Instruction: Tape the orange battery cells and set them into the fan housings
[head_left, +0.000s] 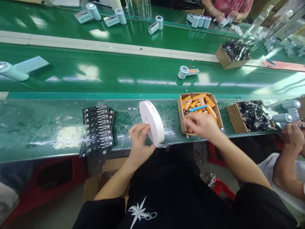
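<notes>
My left hand [140, 140] grips a roll of white tape [157, 124] by its side, thumb and fingers closed on it. The roll stands on edge above the bench front, with a loose tape end hanging at its bottom. My right hand [202, 125] is over the near side of a cardboard box [181, 116] full of orange wrapped battery cells [196, 100]. Motion smears its fingers, so whether they hold anything is unclear. A blue pen-like tool [197, 108] lies across the cells. Left of the roll, black circuit boards [97, 127] lie in an overlapping stack.
On the green belt stands a pale blue device housing [183, 72] with wires; another housing [14, 71] lies far left. Boxes of dark circuit parts [254, 116] [234, 51] are on the right. A co-worker's hands [295, 136] are at the right edge; another person [228, 12] works across the belt.
</notes>
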Available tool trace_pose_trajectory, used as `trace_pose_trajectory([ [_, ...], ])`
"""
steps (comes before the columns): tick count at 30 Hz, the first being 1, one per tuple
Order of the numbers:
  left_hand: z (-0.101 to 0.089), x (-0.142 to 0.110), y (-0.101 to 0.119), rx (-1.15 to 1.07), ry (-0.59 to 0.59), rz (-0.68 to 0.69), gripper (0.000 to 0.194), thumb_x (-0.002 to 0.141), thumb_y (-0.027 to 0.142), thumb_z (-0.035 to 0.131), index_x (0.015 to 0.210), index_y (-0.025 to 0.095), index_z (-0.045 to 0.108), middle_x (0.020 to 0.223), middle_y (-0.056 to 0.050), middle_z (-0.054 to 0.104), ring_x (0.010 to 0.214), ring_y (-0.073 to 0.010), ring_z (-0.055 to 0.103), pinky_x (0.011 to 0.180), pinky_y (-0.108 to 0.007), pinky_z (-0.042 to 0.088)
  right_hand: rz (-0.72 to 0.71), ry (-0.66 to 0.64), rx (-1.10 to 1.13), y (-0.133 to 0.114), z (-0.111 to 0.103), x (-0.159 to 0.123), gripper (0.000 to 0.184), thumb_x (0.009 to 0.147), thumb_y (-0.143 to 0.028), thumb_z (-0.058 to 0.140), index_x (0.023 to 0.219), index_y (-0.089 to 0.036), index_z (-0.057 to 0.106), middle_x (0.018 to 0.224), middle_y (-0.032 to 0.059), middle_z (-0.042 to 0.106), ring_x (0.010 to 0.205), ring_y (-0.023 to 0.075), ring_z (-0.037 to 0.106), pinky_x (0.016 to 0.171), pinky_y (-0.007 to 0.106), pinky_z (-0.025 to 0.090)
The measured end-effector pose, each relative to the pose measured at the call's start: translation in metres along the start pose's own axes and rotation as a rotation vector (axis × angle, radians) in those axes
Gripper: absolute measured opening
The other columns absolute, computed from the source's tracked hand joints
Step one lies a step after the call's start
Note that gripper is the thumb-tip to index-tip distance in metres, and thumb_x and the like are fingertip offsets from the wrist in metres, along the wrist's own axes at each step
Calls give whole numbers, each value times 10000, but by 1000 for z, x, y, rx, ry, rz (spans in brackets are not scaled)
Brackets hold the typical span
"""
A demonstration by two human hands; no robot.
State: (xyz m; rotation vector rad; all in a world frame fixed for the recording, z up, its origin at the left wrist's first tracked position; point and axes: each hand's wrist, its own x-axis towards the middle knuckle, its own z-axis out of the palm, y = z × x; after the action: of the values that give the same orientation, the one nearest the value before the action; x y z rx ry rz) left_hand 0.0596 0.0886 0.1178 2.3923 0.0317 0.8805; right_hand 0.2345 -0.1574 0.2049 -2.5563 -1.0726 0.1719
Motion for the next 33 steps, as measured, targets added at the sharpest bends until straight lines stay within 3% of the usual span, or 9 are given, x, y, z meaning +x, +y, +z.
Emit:
trace_pose_trajectory([
  [2, 9, -6, 7, -12, -41, 7, 701, 869, 227, 792, 1491, 323, 485, 1282, -121, 673, 1235, -342, 577, 1077, -555, 535, 231, 116, -223, 17, -15, 34, 415, 1092, -513, 565, 1136, -215, 850, 900, 124, 817, 876, 313, 777, 806, 416, 565],
  [4, 17, -11, 15, -22, -104, 22, 689, 860, 186, 771, 1483, 312, 503, 1291, -128, 688, 1241, -346, 581, 1083, -567, 533, 358, 83, -387, 29, -18, 67, 471, 1085, -543, 559, 1100, -176, 855, 926, 178, 811, 936, 375, 777, 825, 471, 572],
  [7, 28, -14, 23, -45, -167, 45, 717, 835, 124, 743, 1489, 314, 518, 1287, -130, 703, 1248, -355, 581, 1073, -579, 541, 415, -39, -435, 37, -10, 101, 493, 1076, -545, 586, 1033, -130, 850, 974, 225, 806, 994, 400, 776, 854, 493, 580],
  [10, 33, -14, 24, -62, -162, 70, 768, 800, 58, 711, 1502, 309, 526, 1287, -133, 709, 1256, -360, 566, 1063, -578, 551, 392, -67, -307, 44, -6, 109, 352, 1018, -462, 704, 993, -137, 837, 988, 196, 819, 1006, 376, 779, 881, 477, 596],
  [15, 28, -10, 8, 5, -173, 71, 754, 809, 18, 682, 1494, 316, 581, 1304, -125, 724, 1270, -362, 566, 1077, -580, 538, 197, 216, 33, 47, -21, 69, 242, 984, -353, 732, 1189, -244, 801, 1035, 76, 831, 989, 309, 801, 966, 477, 630],
  [19, 18, -2, -4, 87, -132, 89, 798, 796, -46, 657, 1511, 303, 588, 1298, -122, 733, 1237, -352, 555, 1052, -543, 534, 97, 413, 395, 31, -28, 21, 357, 1050, -525, 640, 1325, -311, 722, 1225, 81, 811, 1170, 299, 791, 1046, 477, 644],
  [22, 12, 7, -3, 133, -109, 160, 799, 789, -93, 645, 1494, 281, 602, 1274, -110, 742, 1242, -334, 509, 1021, -465, 535, 119, 380, 723, 13, -28, -5, 510, 978, -631, 751, 1373, -319, 671, 1197, 84, 827, 1194, 316, 794, 986, 471, 687],
  [25, 8, 15, 3, 167, -97, 241, 769, 816, -109, 640, 1481, 276, 617, 1232, -85, 757, 1248, -303, 484, 1028, -405, 515, 120, 294, 912, -2, -29, -19, 437, 895, -550, 893, 1223, -291, 766, 1106, 59, 855, 1084, 302, 830, 886, 418, 723],
  [33, 4, 21, 14, 251, -111, 346, 712, 907, -62, 670, 1526, 284, 608, 1191, -34, 800, 1209, -259, 509, 1050, -370, 449, 157, 86, 825, -11, -33, -24, 391, 900, -532, 884, 1177, -256, 872, 1044, 66, 867, 847, 256, 833, 755, 377, 743],
])
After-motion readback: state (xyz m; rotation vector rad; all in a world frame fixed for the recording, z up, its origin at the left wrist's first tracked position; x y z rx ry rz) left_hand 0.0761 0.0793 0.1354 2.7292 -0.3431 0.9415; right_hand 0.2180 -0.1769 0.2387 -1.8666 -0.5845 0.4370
